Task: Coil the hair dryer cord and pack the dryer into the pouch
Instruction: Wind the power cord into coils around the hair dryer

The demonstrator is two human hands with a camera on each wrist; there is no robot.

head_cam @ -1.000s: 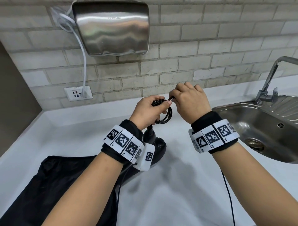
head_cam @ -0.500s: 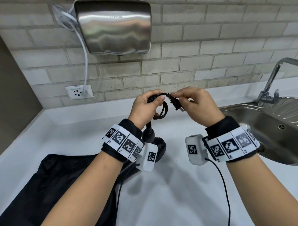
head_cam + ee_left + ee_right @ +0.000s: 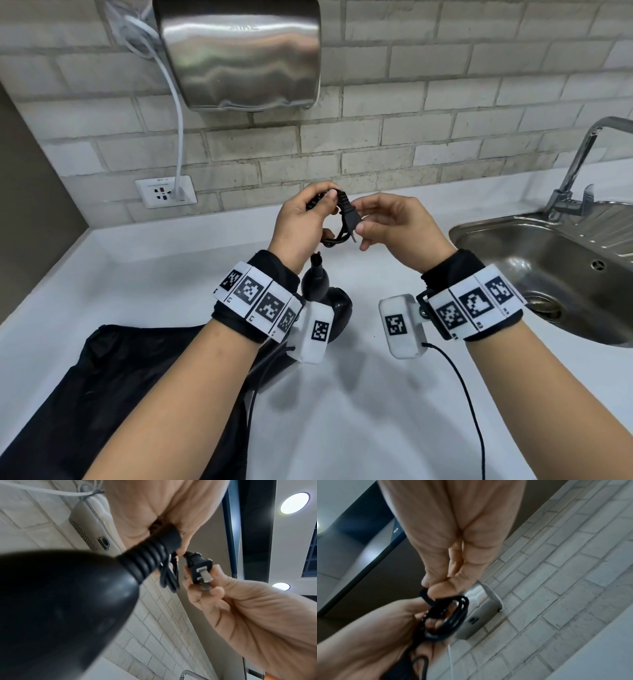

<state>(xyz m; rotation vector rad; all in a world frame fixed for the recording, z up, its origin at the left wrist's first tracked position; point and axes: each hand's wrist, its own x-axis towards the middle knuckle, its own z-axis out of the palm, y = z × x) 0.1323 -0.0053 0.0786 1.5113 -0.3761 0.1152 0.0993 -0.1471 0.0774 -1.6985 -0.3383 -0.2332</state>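
Note:
My left hand [image 3: 310, 219] grips a small coil of black cord [image 3: 337, 236] above the counter; the coil also shows in the right wrist view [image 3: 448, 620]. The black hair dryer [image 3: 329, 298] hangs just below that hand, its handle and ribbed cord guard filling the left wrist view [image 3: 65, 599]. My right hand [image 3: 387, 222] pinches the black two-prong plug [image 3: 349, 219], prongs pointing down, right beside the coil; the left wrist view shows the plug [image 3: 199, 569] between its fingertips. The black pouch [image 3: 113, 387] lies flat on the counter at lower left, partly under my left forearm.
A steel sink [image 3: 548, 274] with a tap [image 3: 579, 161] sits at the right. On the brick wall hang a steel hand dryer [image 3: 239, 54] and a socket [image 3: 166, 196] with a white cable plugged in. The white counter [image 3: 359, 394] runs under my arms.
My right hand has turned palm-up and swung the plug end from pointing right to pointing down beside the coil. The left hand keeps its grip on the coil.

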